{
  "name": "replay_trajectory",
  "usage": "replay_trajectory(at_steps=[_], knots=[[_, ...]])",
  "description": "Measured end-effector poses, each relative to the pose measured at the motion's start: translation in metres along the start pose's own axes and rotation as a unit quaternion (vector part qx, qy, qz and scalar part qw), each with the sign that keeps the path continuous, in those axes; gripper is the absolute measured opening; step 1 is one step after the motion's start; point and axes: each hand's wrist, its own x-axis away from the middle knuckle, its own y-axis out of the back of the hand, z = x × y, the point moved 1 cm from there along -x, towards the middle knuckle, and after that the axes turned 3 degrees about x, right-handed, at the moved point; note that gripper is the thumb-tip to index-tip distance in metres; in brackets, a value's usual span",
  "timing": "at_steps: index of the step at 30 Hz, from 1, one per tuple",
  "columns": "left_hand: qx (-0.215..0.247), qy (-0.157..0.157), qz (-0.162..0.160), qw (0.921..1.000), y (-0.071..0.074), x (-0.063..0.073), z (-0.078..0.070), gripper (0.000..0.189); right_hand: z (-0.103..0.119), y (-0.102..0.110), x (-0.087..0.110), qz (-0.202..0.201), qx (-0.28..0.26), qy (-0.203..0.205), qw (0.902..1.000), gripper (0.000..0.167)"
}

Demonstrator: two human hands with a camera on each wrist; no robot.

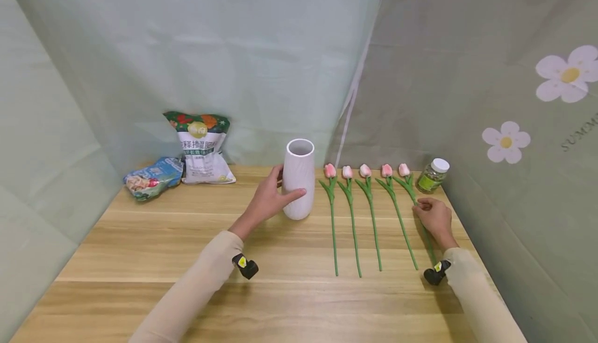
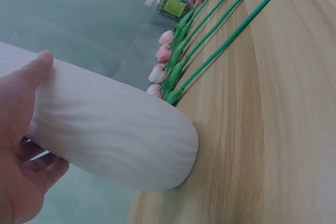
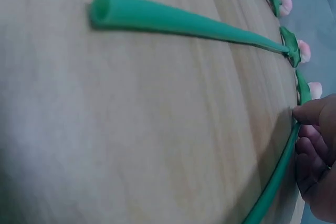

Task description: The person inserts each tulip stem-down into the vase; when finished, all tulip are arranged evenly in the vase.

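A white ribbed vase stands upright on the wooden table. My left hand holds it from the left, thumb across the front and fingers behind; the left wrist view shows the thumb and fingers on opposite sides of the vase. Several pink artificial tulips lie in a row to the right, blossoms toward the back wall. At the rightmost tulip, my right hand pinches the green stem between thumb and fingers. In the right wrist view that stem runs from the fingertips and still lies close to the tabletop.
A small jar with a white lid stands at the back right corner, just beyond my right hand. At the back left, an upright fertilizer bag leans near the wall beside a blue bag. Fabric walls border the wooden table.
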Motion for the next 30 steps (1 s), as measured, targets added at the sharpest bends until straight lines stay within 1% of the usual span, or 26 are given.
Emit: replay_trajectory(at_steps=[3,6,8,10,15,17,19,23,30], knots=[[-0.001,0.001,0.002,1.0,0.001,-0.001,0.0,0.091,0.002,0.001,-0.001,-0.005,0.001,-0.011,0.9999,0.029],[-0.001,0.002,0.003,1.0,0.001,0.0,0.0,0.092,0.005,0.002,-0.002,-0.011,0.007,-0.015,0.9998,0.028],[0.0,0.003,0.006,1.0,0.002,0.0,0.0,0.092,0.007,0.004,-0.002,-0.009,0.014,-0.011,0.9998,0.027],[0.001,0.005,0.008,1.0,0.002,0.0,0.0,0.092,0.009,0.006,-0.002,0.005,0.021,-0.01,0.9997,0.027],[0.005,0.002,0.009,0.9999,0.001,0.0,-0.001,0.092,0.011,0.012,0.0,0.063,0.036,-0.017,0.9972,0.03],[0.006,-0.001,0.009,0.9999,0.001,0.0,-0.001,0.092,0.01,0.015,0.001,0.079,0.042,-0.016,0.9959,0.031],[0.007,-0.002,0.01,0.9999,0.0,0.0,0.0,0.092,0.009,0.017,0.001,0.086,0.049,-0.015,0.995,0.03],[0.005,-0.005,0.01,0.9999,0.0,0.0,0.0,0.092,0.008,0.021,0.001,0.079,0.049,-0.011,0.9956,0.028],[-0.003,-0.003,0.005,1.0,0.0,-0.001,0.001,0.09,0.017,0.033,0.003,0.059,0.02,-0.021,0.9978,0.03]])
